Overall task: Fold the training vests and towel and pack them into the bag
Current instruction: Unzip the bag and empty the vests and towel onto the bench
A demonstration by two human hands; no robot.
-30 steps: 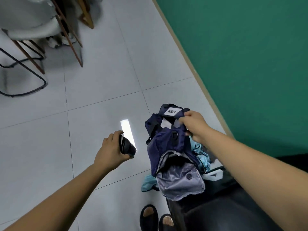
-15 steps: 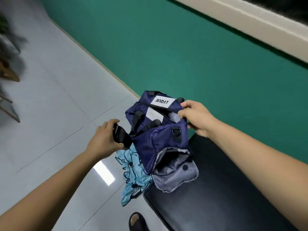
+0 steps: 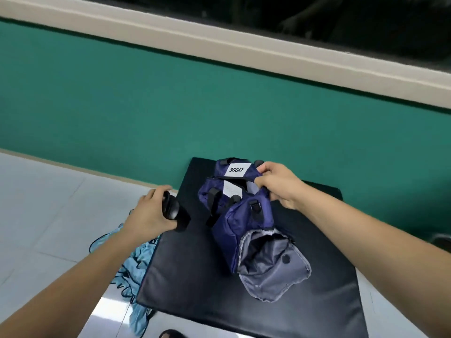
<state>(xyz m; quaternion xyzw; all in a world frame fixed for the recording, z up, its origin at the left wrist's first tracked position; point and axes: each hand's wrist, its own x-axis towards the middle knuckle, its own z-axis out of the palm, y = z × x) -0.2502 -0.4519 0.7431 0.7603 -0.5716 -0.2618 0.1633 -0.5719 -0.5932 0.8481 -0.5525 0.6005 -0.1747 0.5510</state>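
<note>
On the black surface (image 3: 195,276) sits the blue bag (image 3: 240,215), top edge in the pinching grip of the right hand (image 3: 277,185); the left hand (image 3: 147,214) wraps its grip round a black strap (image 3: 172,209). A sideways tug could drag the bag off the edge.

Plain indoor room, green wall (image 3: 219,106), tiled floor (image 3: 48,215), black padded bench (image 3: 195,276)

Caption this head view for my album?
Left hand grips a strap, right hand pinches the navy bag on a bench.
</note>
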